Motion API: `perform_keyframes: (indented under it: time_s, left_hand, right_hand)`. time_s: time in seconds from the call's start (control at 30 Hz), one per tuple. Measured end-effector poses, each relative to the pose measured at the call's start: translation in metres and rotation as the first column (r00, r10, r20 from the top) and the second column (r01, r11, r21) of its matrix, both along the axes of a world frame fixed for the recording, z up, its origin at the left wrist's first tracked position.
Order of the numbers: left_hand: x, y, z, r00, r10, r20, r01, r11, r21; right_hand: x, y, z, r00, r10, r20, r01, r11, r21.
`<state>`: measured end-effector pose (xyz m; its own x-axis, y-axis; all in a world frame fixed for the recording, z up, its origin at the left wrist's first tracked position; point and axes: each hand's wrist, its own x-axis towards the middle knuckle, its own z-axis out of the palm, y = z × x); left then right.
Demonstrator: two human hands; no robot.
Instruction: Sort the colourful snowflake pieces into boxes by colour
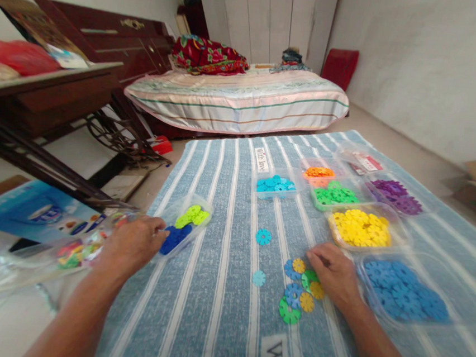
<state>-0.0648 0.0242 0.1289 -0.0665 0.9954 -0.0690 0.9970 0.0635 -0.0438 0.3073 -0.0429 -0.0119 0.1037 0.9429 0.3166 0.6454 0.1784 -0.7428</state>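
Observation:
My left hand (pixel 141 242) is at the near-left side of a clear plastic box (pixel 196 236), fingers bent beside the dark blue discs (pixel 176 240). Lime green discs (pixel 193 217) lie in the same box. What those fingers grip, if anything, is hidden. My right hand (pixel 334 272) rests on the cloth with fingers curled and thumb against the index finger; nothing shows between them. Just left of it lies a cluster of notched flower discs in blue (pixel 293 295), yellow (pixel 307 302) and green (pixel 289 311). Two light blue discs, one farther (pixel 263 236) and one nearer (pixel 259 278), lie apart.
Clear boxes at the right hold sky blue (pixel 276 185), orange (pixel 319 173), green (pixel 336 194), purple (pixel 395 196), yellow (pixel 360 227) and blue discs (pixel 406 290). A striped cloth (pixel 204 310) covers the surface. Beyond stands a bed (pixel 241 100); a sewing table (pixel 49 84) is at left.

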Motion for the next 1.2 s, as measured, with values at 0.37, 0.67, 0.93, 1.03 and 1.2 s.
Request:
perform_keyframes:
  time_s: [0.37, 0.67, 0.93, 1.03, 1.2]
  left_hand:
    - [0.113, -0.039, -0.046, 0.841, -0.392, 0.373, 0.489, 0.845, -0.214]
    - [0.142, -0.045, -0.055, 0.816, -0.431, 0.386, 0.542, 0.801, -0.252]
    - [0.141, -0.021, -0.073, 0.667, -0.165, 0.727, 0.498, 0.825, -0.269]
    - [0.152, 0.008, -0.059, 0.556, -0.061, 0.829, 0.386, 0.902, -0.192]
    - [0.173, 0.062, -0.024, 0.217, 0.008, 0.976, -0.024, 1.000, -0.003]
  right_hand:
    - [0.000, 0.000, 0.001, 1.000, 0.007, -0.002, -0.007, 1.000, 0.007]
    - [0.000, 0.000, 0.003, 1.000, 0.019, -0.008, -0.019, 1.000, 0.013]
    - [0.000, 0.001, 0.004, 1.000, 0.010, -0.015, -0.010, 1.000, 0.003]
    - [0.000, 0.001, 0.003, 1.000, 0.013, -0.011, -0.013, 1.000, -0.005]
    - [-0.001, 0.001, 0.003, 0.999, 0.022, -0.024, -0.022, 1.000, -0.007]
